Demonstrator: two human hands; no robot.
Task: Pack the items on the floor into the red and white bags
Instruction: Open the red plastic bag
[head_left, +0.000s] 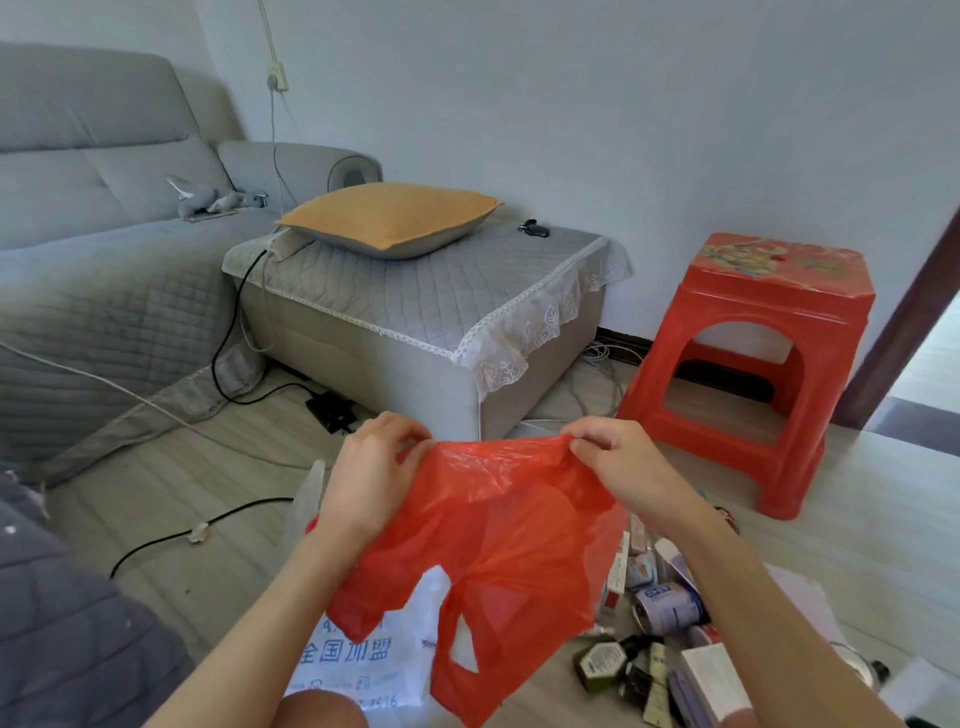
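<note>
Hands (371, 475) (618, 462) pinch red bag (498, 545) edge above floor (208, 493).

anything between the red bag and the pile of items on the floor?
Nothing visible. Both hands, left hand and right hand, pinch the red bag in the air; the items lie just below and to its right, partly hidden behind it.

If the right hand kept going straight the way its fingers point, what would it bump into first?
The right hand, pinching the red bag, points leftward, so it would probably meet the left hand gripping the bag's other side, though depth is uncertain.
</note>
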